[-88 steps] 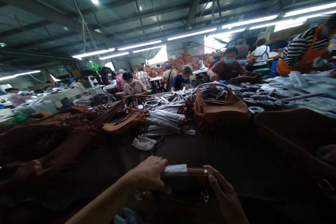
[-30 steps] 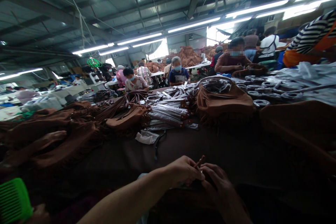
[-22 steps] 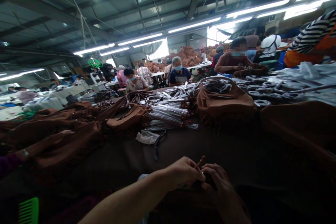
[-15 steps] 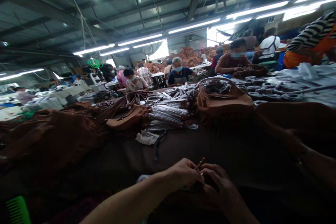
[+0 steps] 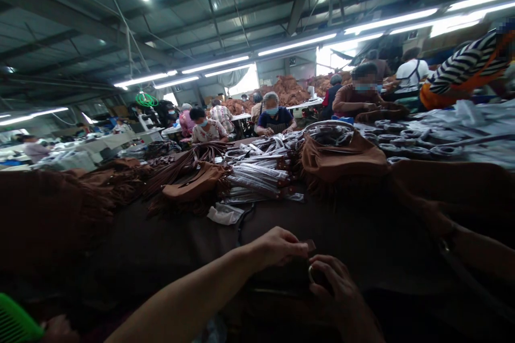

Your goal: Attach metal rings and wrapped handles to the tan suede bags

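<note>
My left hand (image 5: 279, 246) is closed in a pinch on a small brown leather strap (image 5: 311, 245), its end sticking out past the fingertips. Just below and to the right, my right hand (image 5: 336, 283) curls its fingers around a metal ring (image 5: 310, 274). Whether the strap passes through the ring is too dark to tell. Both hands are above a dark brown work surface (image 5: 281, 214). Beyond them lie a clear plastic wrapper (image 5: 225, 214) and a thin dark strap (image 5: 241, 225).
Brown fringed bags (image 5: 341, 158) and white-wrapped straps (image 5: 257, 177) are heaped across the table. At lower left a co-worker's hand (image 5: 60, 329) holds a green comb (image 5: 18, 319). Another person's forearm (image 5: 483, 252) reaches in from the right. Several people work behind.
My left hand has moved up slightly, and the ring at my right hand now shows more clearly. At lower left the green comb has shifted and a brown fringed piece now lies spread out.
</note>
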`<state>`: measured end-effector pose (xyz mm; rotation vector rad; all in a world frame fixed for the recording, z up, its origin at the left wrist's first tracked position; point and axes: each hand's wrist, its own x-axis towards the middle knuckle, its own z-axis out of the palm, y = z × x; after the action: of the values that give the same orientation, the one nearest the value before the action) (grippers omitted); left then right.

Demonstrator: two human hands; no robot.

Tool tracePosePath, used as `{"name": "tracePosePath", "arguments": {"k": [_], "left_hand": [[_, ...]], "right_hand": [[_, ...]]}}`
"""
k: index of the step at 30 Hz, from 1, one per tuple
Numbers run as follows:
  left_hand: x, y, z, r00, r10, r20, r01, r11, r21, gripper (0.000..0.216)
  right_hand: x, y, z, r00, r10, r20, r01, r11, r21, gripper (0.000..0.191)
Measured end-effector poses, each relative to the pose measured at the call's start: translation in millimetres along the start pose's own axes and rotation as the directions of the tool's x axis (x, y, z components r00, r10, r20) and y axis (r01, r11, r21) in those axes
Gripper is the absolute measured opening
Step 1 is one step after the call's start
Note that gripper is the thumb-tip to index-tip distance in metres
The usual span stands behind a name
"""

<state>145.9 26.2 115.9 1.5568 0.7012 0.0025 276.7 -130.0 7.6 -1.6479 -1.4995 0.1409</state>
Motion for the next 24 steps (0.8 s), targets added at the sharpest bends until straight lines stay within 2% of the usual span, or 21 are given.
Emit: {"name": "tracePosePath", "arguments": {"k": [5,9,11,15,20,24], "left_hand": [[7.8,-15.1,-3.4,0.996,0.013,0.083,-0.019,0.997,0.070,0.056],[12.2,-19.4,0.8,0.991,-0.041,0.125,0.042,0.999,-0.008,0.046],[12.5,-15.9,4.1,0.993,-0.079,0.092,0.081,0.997,-0.016,0.040],[8.3,-7.2,9.8,0.988,-0.144,-0.060,0.150,0.982,0.113,0.035],[2.8,-9.1,20.7,0.982,-0.185,-0.037,0.188,0.976,0.109,0.024],[3.2,-11.0,28.2,0.980,-0.195,-0.051,0.198,0.977,0.079,0.015]], "right_hand": [[-1.4,6.6,7.8,0.999,0.017,-0.046,-0.019,0.999,-0.049,0.027],[-0.2,3.4,6.2,1.000,0.011,-0.007,-0.011,0.998,-0.057,0.027],[1.6,-0.1,3.4,1.000,0.009,0.010,-0.008,0.998,-0.059,0.026],[3.9,-5.7,-0.4,0.999,0.004,0.052,-0.002,0.999,-0.035,0.022],[2.8,-6.4,0.2,0.998,0.024,0.062,-0.022,0.999,-0.035,0.026],[5.1,-7.2,-6.7,0.991,0.042,0.124,-0.045,0.999,0.018,0.032]]}}
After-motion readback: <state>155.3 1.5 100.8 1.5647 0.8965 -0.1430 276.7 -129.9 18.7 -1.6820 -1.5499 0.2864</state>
